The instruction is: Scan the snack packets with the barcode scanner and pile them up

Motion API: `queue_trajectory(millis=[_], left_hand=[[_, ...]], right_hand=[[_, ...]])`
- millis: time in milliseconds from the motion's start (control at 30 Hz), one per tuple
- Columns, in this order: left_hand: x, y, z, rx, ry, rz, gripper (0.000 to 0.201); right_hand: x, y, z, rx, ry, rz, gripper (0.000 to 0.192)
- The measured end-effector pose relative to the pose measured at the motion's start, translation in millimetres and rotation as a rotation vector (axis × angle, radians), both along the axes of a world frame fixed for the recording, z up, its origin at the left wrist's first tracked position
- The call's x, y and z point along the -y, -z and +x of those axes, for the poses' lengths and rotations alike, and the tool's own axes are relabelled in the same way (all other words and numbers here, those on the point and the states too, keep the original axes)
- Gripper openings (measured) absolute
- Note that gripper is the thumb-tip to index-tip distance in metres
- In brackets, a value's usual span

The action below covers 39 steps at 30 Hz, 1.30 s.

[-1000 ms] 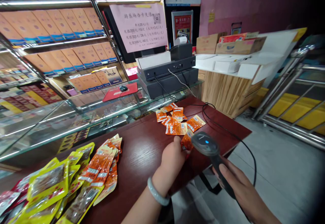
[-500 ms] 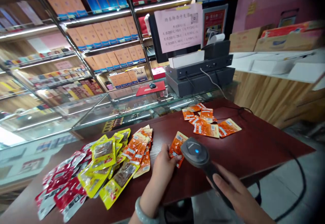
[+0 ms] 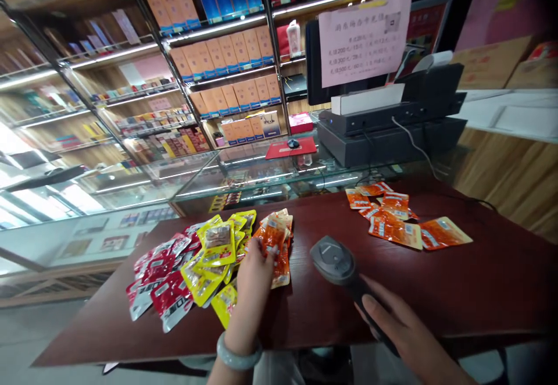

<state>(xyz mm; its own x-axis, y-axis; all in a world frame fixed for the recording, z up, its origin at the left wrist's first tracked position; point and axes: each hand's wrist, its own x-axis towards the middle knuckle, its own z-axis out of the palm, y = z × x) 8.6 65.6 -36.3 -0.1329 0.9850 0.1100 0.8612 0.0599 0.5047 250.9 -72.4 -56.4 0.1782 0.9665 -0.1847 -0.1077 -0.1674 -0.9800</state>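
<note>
Left hand fingers pressed on glossy orange foil snack packets; right hand gripping black plastic barcode scanner just right of packets

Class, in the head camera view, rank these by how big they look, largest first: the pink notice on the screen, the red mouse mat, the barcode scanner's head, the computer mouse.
1. Pink notice.
2. Red mouse mat and scanner head: they look alike, and the scanner is nearer the camera, so unranked.
3. Computer mouse, smallest.

Glass display counter behind; cash register on top; pink sign; boxed-goods shelves.
</note>
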Motion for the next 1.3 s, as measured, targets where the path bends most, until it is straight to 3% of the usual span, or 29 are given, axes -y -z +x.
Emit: queue_trajectory(millis=[133,233,333,433,533,667,800,900,1000,1100,1200,1300], left_hand=[[-10,-0.7,-22,-0.214,-0.043,-0.051,0.036],[-12,4.5,-22,-0.418,0.012,0.161,0.046],[-14,7.8,-3,-0.496,0.058,0.366,0.053],[-14,7.0,39,-0.403,0.272,0.371,0.049],[-12,2.7,96,-0.311,0.505,0.284,0.042],[-13,-5.1,175,-0.258,0.716,0.213,0.04],[-23,-3.4,239,-0.288,0.78,0.179,0.04],[-33,6.5,269,-0.351,0.752,0.154,0.049],[-41,16.1,280,-0.407,0.719,0.132,0.055],[-42,18.1,276,-0.437,0.674,0.149,0.052],[-37,13.5,261,-0.429,0.675,0.111,0.049],[-32,10.5,235,-0.333,0.67,-0.039,0.043]], right_hand=[[-5,-10.2,-3,0.045,-0.038,0.024,0.06],[-6,-18.6,3,0.08,-0.092,0.086,0.055],[-5,-21.2,14,0.089,-0.043,0.136,0.052],[0,-19.8,30,0.086,0.012,0.149,0.054],[9,-16.4,50,0.091,0.092,0.137,0.052],[22,-8.5,77,0.065,0.18,0.181,0.05],[32,1.9,97,-0.019,0.354,0.148,0.059],[39,8.9,106,-0.061,0.444,0.115,0.06],[43,13.8,112,-0.066,0.47,0.119,0.06],[43,16.8,114,-0.067,0.479,0.098,0.063],[42,19.2,112,-0.08,0.472,0.078,0.062],[39,23.0,108,-0.083,0.453,0.076,0.062]])
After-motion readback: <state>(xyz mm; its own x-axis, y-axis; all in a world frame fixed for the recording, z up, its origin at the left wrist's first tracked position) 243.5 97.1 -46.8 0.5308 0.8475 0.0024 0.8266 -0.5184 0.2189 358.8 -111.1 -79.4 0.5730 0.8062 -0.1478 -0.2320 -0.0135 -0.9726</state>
